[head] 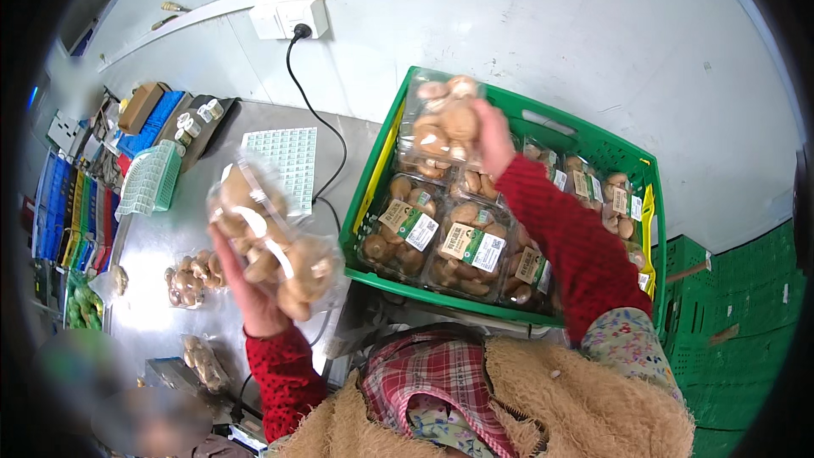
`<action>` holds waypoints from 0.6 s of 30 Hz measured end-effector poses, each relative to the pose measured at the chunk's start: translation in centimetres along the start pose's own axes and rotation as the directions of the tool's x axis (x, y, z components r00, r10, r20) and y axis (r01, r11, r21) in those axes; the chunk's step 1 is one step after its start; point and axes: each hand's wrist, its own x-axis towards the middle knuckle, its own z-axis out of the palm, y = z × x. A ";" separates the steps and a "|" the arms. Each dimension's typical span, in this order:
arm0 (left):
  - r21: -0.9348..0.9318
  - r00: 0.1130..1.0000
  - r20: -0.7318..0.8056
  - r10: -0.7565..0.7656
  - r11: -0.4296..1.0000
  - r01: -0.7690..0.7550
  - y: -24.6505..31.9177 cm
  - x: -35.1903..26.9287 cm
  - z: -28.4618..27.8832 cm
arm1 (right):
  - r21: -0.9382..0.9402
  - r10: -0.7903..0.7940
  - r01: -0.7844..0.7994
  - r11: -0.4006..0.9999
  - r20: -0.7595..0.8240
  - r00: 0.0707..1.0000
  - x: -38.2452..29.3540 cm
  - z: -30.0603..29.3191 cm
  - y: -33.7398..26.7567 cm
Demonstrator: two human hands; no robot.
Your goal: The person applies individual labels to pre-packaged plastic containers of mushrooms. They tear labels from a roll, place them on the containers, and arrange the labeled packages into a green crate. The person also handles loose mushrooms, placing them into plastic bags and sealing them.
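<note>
My left hand (pixel 251 292) holds a clear plastic pack of brown mushrooms (pixel 273 235) tilted in the air, left of a green plastic crate (pixel 439 289). With my right hand (pixel 493 137) I grip the right side of another clear mushroom pack (pixel 442 121) at the crate's far left corner. No label shows on the upper face of either held pack. Below and beside it in the crate sit several labelled mushroom packs (pixel 467 254). My right forearm hides part of the crate's middle.
A steel table (pixel 143 242) carries a sticker sheet (pixel 286 159), a pale green basket (pixel 168 181), label rolls (pixel 184 127) and more bagged mushrooms (pixel 191 277). A black power cord (pixel 318 114) hangs from a wall socket (pixel 289 16). Green crates (pixel 731 324) stand at right. A blurred person (pixel 152 423) is at lower left.
</note>
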 end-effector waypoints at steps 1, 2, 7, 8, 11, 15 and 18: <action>-0.038 0.989 0.130 -0.075 0.996 0.081 -0.8 0.7 -0.1 | -0.123 0.006 -0.016 0.992 -0.086 0.996 0.8 0.7 1.5; -0.020 0.979 0.156 -0.132 0.990 0.136 -1.6 1.4 1.0 | -0.417 -0.136 0.020 0.909 -0.249 0.959 2.9 0.9 4.9; 0.131 0.986 0.081 -0.149 0.982 0.138 -7.1 3.6 0.4 | -0.835 -0.141 -0.027 0.549 -0.124 0.982 3.7 1.8 5.3; 0.132 0.984 0.102 -0.148 0.982 0.134 -7.6 3.9 0.2 | -0.824 0.013 -0.063 0.563 -0.068 0.998 3.6 1.2 3.9; 0.143 0.998 0.030 -0.057 0.988 0.052 -9.0 4.1 -1.7 | -0.942 -0.124 0.104 0.318 0.067 0.990 2.3 0.5 0.0; 0.130 0.992 -0.034 -0.122 0.984 0.125 -7.2 4.2 -3.2 | -0.530 0.109 0.084 0.844 0.323 0.940 -5.8 3.1 -5.6; 0.431 0.998 0.066 0.006 0.902 -0.034 -5.1 4.2 4.5 | -0.364 0.038 0.206 0.908 0.562 0.826 -10.6 3.8 -6.2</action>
